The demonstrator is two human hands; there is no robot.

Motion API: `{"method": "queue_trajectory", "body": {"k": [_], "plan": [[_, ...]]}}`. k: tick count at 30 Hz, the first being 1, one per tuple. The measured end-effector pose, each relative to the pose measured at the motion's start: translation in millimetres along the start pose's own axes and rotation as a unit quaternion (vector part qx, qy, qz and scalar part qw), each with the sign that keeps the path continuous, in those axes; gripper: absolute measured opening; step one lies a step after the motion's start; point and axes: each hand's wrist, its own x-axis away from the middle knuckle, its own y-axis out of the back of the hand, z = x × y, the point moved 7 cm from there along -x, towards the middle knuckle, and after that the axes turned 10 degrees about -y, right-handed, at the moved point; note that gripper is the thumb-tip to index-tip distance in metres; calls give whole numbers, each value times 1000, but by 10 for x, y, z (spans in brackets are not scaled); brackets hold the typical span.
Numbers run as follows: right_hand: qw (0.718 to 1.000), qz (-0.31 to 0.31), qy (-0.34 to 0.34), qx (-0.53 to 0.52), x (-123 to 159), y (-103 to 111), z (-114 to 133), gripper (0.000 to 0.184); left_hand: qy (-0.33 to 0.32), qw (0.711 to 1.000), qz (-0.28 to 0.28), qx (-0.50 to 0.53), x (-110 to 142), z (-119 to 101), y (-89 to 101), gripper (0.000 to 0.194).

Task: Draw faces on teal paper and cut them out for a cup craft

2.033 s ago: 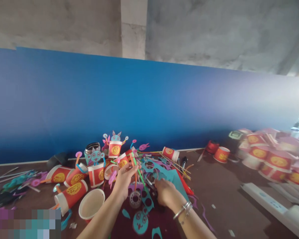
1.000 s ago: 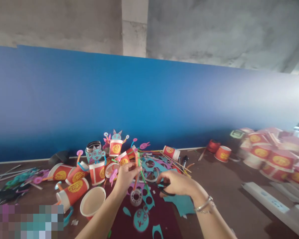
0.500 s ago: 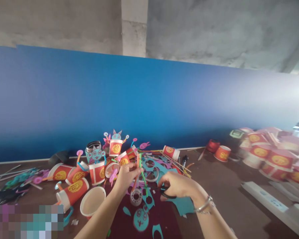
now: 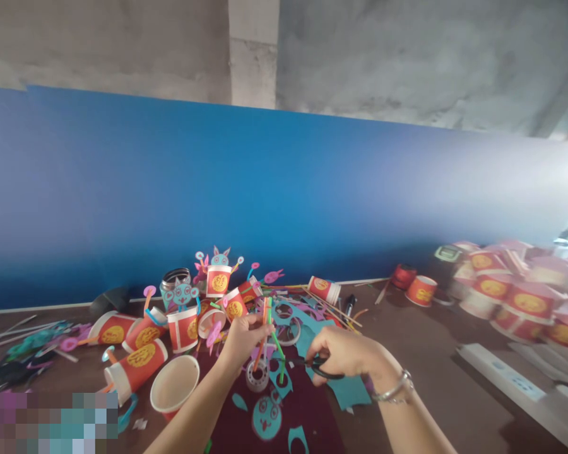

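My left hand (image 4: 240, 340) pinches a small bunch of thin straws (image 4: 267, 331), green and orange, held upright over the dark red mat (image 4: 307, 416). My right hand (image 4: 344, 353) is closed round black-handled scissors (image 4: 322, 371), whose blades point left towards the lower part of the straws. A roll of clear tape (image 4: 257, 376) lies on the mat just under the straws. A teal paper face cut-out (image 4: 266, 417) lies nearer to me.
Red paper cups (image 4: 137, 364) with paper animal faces stand and lie at the left, and an open white-lined cup (image 4: 174, 386) sits beside my left forearm. Teal paper offcuts (image 4: 345, 391) lie under my right hand. More red cups (image 4: 525, 302) pile at the right. A blue wall (image 4: 284, 202) runs behind.
My right hand picked the scissors up off the table and brought them to the straws. My left hand kept the straws and turned them more upright.
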Motion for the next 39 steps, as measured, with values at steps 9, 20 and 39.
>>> {"method": "queue_trajectory", "body": {"k": [9,20,39], "plan": [[997,51,3,-58,-67,-80,-6,42,1,1000,-15,27,7,-38,37,25],[989,80,0,-128,-81,-90,-114,44,4,998,-37,44,-6,-52,83,27],[982,108,44,-147,-249,-335,200,39,-17,997,-61,40,3,-34,50,23]]}}
